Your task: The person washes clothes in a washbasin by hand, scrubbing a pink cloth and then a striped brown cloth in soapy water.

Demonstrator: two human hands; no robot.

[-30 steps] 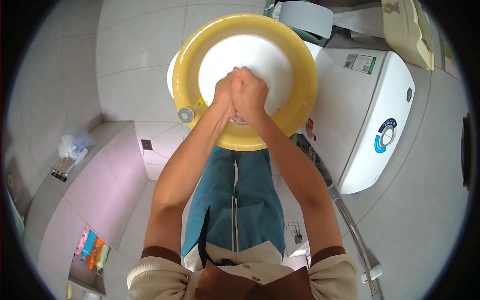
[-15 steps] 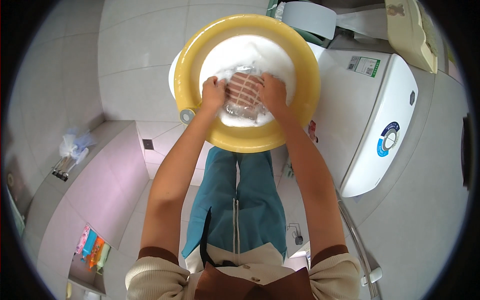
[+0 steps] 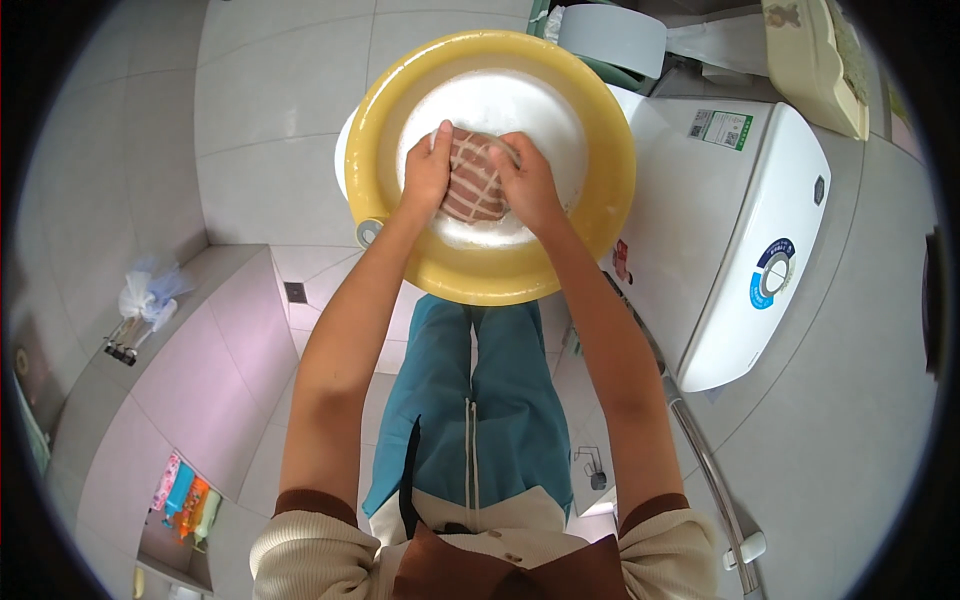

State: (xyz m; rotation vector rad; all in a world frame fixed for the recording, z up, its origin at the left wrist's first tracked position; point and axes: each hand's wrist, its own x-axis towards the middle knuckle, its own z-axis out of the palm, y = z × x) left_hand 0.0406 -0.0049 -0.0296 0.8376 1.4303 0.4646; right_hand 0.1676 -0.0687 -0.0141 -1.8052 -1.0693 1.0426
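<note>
A round yellow basin [image 3: 380, 120] holds white soapy water. In it lies a wet brown cloth with pale stripes [image 3: 473, 180], bunched up. My left hand [image 3: 427, 172] grips the cloth's left side. My right hand [image 3: 527, 182] grips its right side. Both hands sit over the middle of the basin, a hand's width apart, with the cloth stretched between them. My forearms reach up from the lower edge, above my blue trousers.
A white washing machine [image 3: 735, 230] stands right of the basin. A pale roll [image 3: 612, 35] and a cream box [image 3: 812, 62] lie at the top right. A pink tiled ledge [image 3: 210, 360] runs at the left, with a plastic bag [image 3: 148, 292] on it.
My hands were pressed together over the basin a second ago. They have drawn apart and now show the striped cloth held between them.
</note>
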